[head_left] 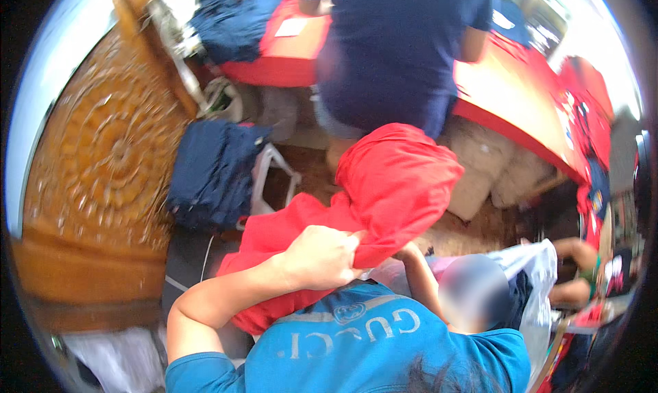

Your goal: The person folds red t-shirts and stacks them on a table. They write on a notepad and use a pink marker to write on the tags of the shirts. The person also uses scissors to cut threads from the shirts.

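A piece of red cloth [401,180], perhaps a shirt, hangs bunched in front of my chest, its far part puffed up and its near part trailing left across my arm. Gathered fabric is gripped in the fist of my left hand [323,256], knuckles up. On the other side, my right hand [409,251] reaches to the cloth's lower right edge. Its fingers are hidden behind the fabric, so their grip does not show.
A person in a dark blue shirt [397,57] stands ahead at a red-covered table [507,98]. Dark folded clothes [216,170] lie on a white plastic stool [264,187]. A carved wooden panel [110,153] stands left. Clear plastic [541,276] and another person's legs [576,269] are at right.
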A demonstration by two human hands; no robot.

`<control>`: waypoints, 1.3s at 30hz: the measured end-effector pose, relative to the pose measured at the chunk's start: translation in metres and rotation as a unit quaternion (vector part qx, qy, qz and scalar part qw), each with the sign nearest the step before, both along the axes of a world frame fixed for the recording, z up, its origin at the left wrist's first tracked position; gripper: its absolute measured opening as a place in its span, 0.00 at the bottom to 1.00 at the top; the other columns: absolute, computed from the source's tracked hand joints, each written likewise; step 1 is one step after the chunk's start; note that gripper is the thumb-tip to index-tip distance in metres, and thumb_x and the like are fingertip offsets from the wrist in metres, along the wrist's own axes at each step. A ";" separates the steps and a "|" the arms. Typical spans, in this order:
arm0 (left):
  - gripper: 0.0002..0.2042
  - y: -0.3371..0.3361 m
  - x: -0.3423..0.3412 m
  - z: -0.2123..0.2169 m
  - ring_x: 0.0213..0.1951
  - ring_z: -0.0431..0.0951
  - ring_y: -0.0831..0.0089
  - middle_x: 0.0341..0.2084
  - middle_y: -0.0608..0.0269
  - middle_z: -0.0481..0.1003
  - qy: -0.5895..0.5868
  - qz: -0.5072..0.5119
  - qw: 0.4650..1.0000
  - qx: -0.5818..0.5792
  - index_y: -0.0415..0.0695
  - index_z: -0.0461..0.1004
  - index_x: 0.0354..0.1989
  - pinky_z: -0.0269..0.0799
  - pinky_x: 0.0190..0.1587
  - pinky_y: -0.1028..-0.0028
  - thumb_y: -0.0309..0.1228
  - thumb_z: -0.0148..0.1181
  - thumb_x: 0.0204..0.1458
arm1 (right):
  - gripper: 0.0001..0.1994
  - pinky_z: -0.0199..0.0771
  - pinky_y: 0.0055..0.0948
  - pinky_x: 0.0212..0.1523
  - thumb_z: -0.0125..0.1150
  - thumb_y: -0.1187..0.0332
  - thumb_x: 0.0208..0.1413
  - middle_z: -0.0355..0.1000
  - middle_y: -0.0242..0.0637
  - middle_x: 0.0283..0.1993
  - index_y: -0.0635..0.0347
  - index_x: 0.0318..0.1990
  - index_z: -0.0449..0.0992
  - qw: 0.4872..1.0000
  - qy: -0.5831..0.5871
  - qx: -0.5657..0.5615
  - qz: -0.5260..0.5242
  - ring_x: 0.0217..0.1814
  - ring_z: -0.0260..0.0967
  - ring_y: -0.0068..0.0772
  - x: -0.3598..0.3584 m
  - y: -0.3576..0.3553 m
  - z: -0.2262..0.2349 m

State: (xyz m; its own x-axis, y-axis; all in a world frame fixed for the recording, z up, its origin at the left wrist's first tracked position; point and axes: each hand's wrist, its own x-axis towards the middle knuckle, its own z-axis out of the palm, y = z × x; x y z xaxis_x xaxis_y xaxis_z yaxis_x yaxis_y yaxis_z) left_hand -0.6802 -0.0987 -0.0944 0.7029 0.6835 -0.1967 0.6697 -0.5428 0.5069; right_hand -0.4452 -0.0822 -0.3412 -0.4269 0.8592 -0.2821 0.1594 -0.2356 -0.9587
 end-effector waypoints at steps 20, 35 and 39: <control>0.28 0.106 0.359 0.044 0.33 0.73 0.65 0.31 0.60 0.71 -0.425 -0.402 0.745 0.319 0.45 0.71 0.58 0.71 0.37 0.67 0.27 0.56 0.42 | 0.25 0.68 0.45 0.58 0.61 0.61 0.56 0.70 0.42 0.59 0.61 0.59 0.70 0.684 0.208 0.197 -0.671 0.58 0.68 0.39 0.296 -0.001 0.122; 0.35 0.158 0.620 -0.024 0.47 0.72 0.52 0.48 0.50 0.68 -0.552 -0.385 0.725 0.147 0.42 0.66 0.52 0.73 0.49 0.58 0.29 0.76 0.32 | 0.25 0.62 0.49 0.62 0.60 0.57 0.57 0.69 0.44 0.61 0.62 0.59 0.71 0.658 0.107 0.195 -0.719 0.62 0.65 0.43 0.502 0.006 0.115; 0.50 0.167 0.697 -0.005 0.56 0.67 0.48 0.61 0.44 0.57 -0.526 -0.379 0.753 0.111 0.42 0.58 0.65 0.68 0.56 0.58 0.35 0.78 0.28 | 0.26 0.61 0.51 0.63 0.59 0.56 0.57 0.69 0.44 0.61 0.62 0.58 0.71 0.695 0.063 0.189 -0.692 0.63 0.64 0.44 0.591 0.037 0.127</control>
State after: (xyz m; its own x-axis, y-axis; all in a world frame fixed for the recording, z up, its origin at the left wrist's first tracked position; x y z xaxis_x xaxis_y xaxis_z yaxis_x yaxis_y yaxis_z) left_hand 0.0171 0.0683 -0.0995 0.5945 -0.0596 0.8019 -0.5849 -0.7164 0.3804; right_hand 0.1461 -0.0454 -0.2145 0.8793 0.4747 0.0392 -0.0596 0.1913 -0.9797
